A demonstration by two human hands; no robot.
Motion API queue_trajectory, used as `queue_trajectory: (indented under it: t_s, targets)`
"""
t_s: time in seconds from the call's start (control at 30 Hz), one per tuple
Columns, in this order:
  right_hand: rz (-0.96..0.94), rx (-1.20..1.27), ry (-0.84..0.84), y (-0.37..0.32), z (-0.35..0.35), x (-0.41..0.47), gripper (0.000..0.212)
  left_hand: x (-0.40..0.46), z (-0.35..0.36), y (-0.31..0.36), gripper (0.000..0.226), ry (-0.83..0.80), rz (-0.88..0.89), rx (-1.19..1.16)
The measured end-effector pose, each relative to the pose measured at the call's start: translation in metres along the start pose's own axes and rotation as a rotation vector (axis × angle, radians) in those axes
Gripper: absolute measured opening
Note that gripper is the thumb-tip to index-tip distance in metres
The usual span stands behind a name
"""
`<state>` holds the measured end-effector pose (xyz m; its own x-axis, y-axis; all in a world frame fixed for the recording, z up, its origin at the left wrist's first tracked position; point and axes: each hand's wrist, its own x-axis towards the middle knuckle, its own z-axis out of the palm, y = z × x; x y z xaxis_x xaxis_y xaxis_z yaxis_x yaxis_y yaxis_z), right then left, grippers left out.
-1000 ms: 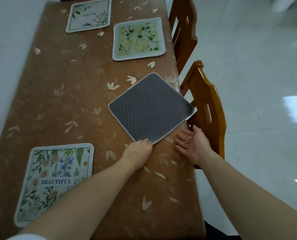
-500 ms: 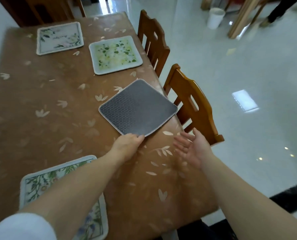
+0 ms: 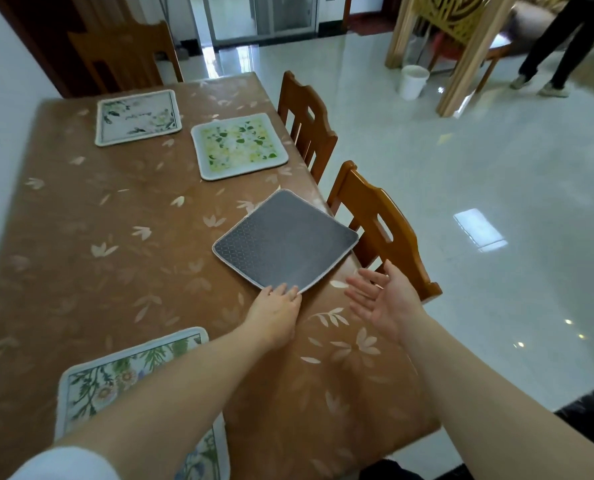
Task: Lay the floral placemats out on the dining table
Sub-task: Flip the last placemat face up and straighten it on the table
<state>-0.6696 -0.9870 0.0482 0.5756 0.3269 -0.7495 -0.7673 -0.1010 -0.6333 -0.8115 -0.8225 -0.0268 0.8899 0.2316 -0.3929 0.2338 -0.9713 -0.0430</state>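
Observation:
A square placemat (image 3: 285,240) lies grey underside up near the right edge of the brown dining table (image 3: 81,258), turned like a diamond. My left hand (image 3: 275,310) rests with its fingertips on the mat's near corner. My right hand (image 3: 384,299) hovers palm up and open just right of that corner, holding nothing. Three placemats lie floral side up: a yellow-green one (image 3: 238,145), a white one with leaves (image 3: 138,116) at the far end, and a fern-and-flower one (image 3: 122,379) near me, partly under my left forearm.
Two wooden chairs (image 3: 382,223) (image 3: 306,123) stand along the table's right side and another chair (image 3: 122,57) at the far end. A wall runs along the left. On the shiny tiled floor stand a white bucket (image 3: 413,81) and a person's legs (image 3: 558,46).
The view has tilted up and back, showing the room beyond. My left hand has stayed at the grey mat's near corner; my right hand has lifted and turned palm up.

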Motion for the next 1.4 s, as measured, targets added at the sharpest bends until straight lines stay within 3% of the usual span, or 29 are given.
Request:
queue_trajectory:
  t_s: [0.13, 0.37, 0.5, 0.63, 0.77, 0.83, 0.9, 1.03, 1.1, 1.17, 1.4]
  targets:
    - [-0.023, -0.019, -0.035, -0.003, 0.001, -0.007, 0.063, -0.001, -0.013, 0.021, 0.073, -0.064, 0.019, -0.222]
    - [-0.109, 0.052, -0.113, -0.038, 0.017, -0.019, 0.062, 0.016, -0.113, 0.021, 0.061, 0.046, -0.196, -1.258]
    - [-0.150, 0.058, -0.167, -0.060, 0.031, -0.028, 0.061, 0.016, -0.176, -0.004, 0.053, 0.126, -0.205, -1.595]
    - [-0.158, 0.057, -0.195, -0.069, 0.040, -0.037, 0.060, -0.008, -0.211, -0.043, 0.039, 0.310, -0.083, -1.994]
    - [-0.150, 0.059, -0.204, -0.064, 0.052, -0.037, 0.058, -0.041, -0.195, -0.090, 0.050, 0.564, -0.111, -2.466]
    - [-0.131, 0.049, -0.205, -0.056, 0.059, -0.035, 0.058, -0.057, -0.161, -0.099, 0.054, 0.651, -0.312, -2.491]
    - [-0.107, 0.039, -0.213, -0.046, 0.064, -0.032, 0.058, -0.069, -0.114, -0.099, 0.059, 0.613, -0.542, -2.404]
    - [-0.047, -0.006, -0.244, -0.023, 0.067, -0.021, 0.059, -0.086, -0.021, -0.080, 0.075, 0.157, -0.830, -2.072]
    - [-0.028, -0.023, -0.244, -0.014, 0.065, -0.016, 0.060, -0.092, 0.007, -0.068, 0.082, -0.031, -0.883, -1.973]
    - [-0.023, -0.037, -0.233, -0.009, 0.061, -0.013, 0.060, -0.095, 0.019, -0.062, 0.083, -0.101, -0.890, -1.940]
    - [-0.035, -0.078, -0.189, -0.008, 0.042, -0.006, 0.056, -0.085, 0.003, -0.075, 0.084, 0.096, -0.853, -2.053]
